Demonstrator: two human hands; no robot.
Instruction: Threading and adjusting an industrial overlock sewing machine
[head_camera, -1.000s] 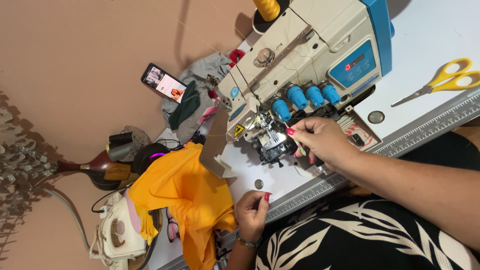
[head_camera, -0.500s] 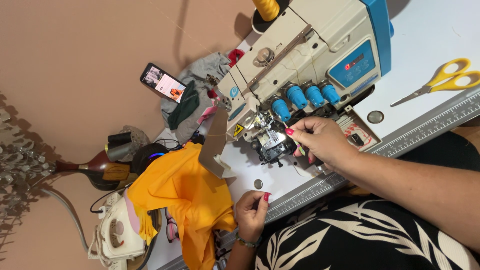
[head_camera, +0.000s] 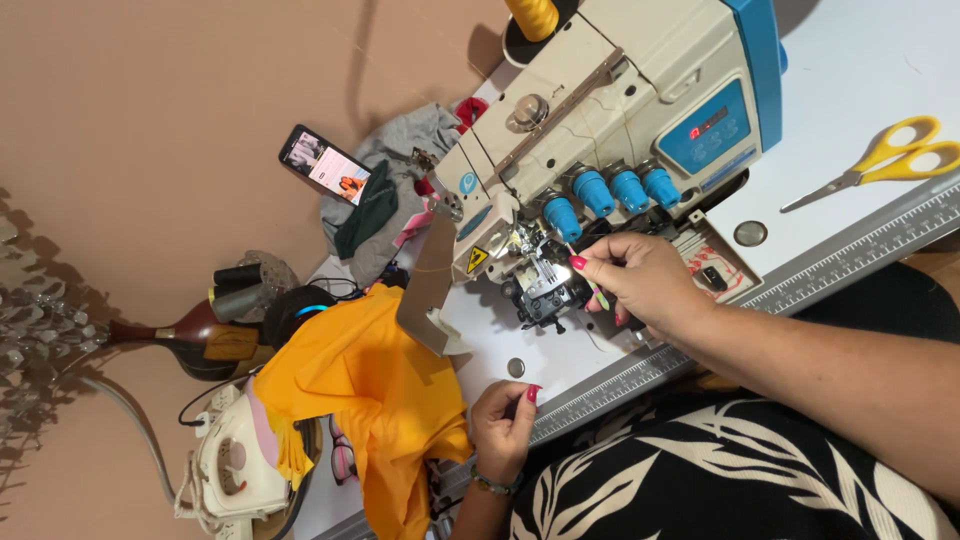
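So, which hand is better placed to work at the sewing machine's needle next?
Right. The right hand pinches a thin tool at the sewing machine's needle area; the left hand rests by the table edge, beside the orange fabric.

Both arms are bare from the wrist up, no sleeves in sight. Red polish on the nails of the right hand (head_camera: 645, 285), the same red on the left hand (head_camera: 503, 425). A beaded bracelet (head_camera: 490, 485) circles the left wrist. Lower right, the person's garment (head_camera: 720, 470) is black with a bold white leaf print.
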